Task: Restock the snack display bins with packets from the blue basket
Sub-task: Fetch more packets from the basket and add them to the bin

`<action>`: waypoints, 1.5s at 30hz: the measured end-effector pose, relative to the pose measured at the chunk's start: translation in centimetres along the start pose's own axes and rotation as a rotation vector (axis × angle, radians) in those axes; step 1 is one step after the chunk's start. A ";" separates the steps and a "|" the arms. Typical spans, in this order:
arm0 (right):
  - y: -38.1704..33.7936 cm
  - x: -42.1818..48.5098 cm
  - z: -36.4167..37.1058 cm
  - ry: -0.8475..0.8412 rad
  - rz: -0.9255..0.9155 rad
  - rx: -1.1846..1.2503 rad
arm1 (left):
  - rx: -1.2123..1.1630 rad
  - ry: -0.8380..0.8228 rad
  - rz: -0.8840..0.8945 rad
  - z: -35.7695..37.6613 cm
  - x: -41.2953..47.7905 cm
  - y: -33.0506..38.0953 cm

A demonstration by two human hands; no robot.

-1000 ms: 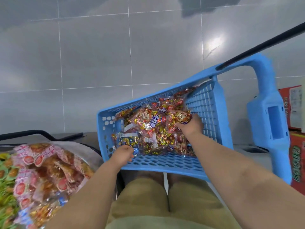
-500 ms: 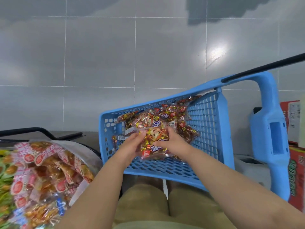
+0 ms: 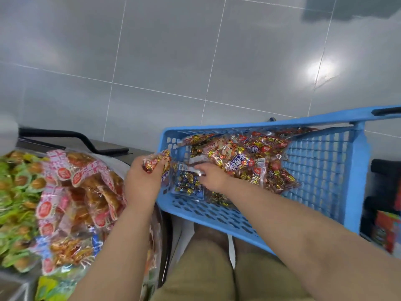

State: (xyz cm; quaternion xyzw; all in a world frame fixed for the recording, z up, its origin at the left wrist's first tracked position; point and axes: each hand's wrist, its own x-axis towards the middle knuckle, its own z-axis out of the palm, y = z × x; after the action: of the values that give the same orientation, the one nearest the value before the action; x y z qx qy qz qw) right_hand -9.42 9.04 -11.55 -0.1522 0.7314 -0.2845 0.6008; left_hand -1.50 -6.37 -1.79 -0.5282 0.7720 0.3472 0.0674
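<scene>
A blue plastic basket [image 3: 323, 181] rests tilted on my lap, with several red and gold snack packets [image 3: 245, 157] piled in it. My left hand [image 3: 143, 181] grips a red and gold packet [image 3: 155, 164] just outside the basket's left rim. My right hand [image 3: 211, 178] reaches into the basket and pinches the top of a blue packet [image 3: 187, 184] that lies on the basket floor. To my left, the display bin [image 3: 121, 168] is heaped with pink and orange snack packs [image 3: 80, 192].
Green snack packs [image 3: 15, 192] fill a neighbouring bin at far left. A black bar [image 3: 71, 137] runs behind the bins. Red boxes [image 3: 388, 231] stand at the right edge. Grey tiled floor lies beyond. My knees in khaki shorts are below the basket.
Both hands held one packet over the basket; now my left hand has carried it left past the rim, and my right hand has gone back down onto a blue packet.
</scene>
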 end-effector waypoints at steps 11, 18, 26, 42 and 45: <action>0.0 5.1 4.6 0.104 0.165 -0.406 | -0.021 -0.036 -0.027 -0.4 2.2 -0.2; -0.7 1.6 1.9 0.053 -0.008 -0.462 | -0.079 -0.085 -0.043 -0.7 1.9 0.4; -0.4 -6.4 -2.2 0.111 -0.001 0.156 | -0.347 -0.189 -0.190 -2.0 1.8 1.6; -4.4 -7.1 -1.6 0.358 0.040 0.307 | -0.605 -0.575 -0.331 2.4 -1.2 3.0; -3.2 -6.8 -1.8 0.128 0.025 0.352 | -0.625 -0.610 -0.330 2.5 -0.9 1.2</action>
State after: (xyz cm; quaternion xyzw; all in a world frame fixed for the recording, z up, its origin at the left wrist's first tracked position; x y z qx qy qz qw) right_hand -9.93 10.74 -3.99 -0.0174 0.7088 -0.4098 0.5738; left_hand -2.87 -3.94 -2.68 -0.5127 0.4809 0.6871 0.1836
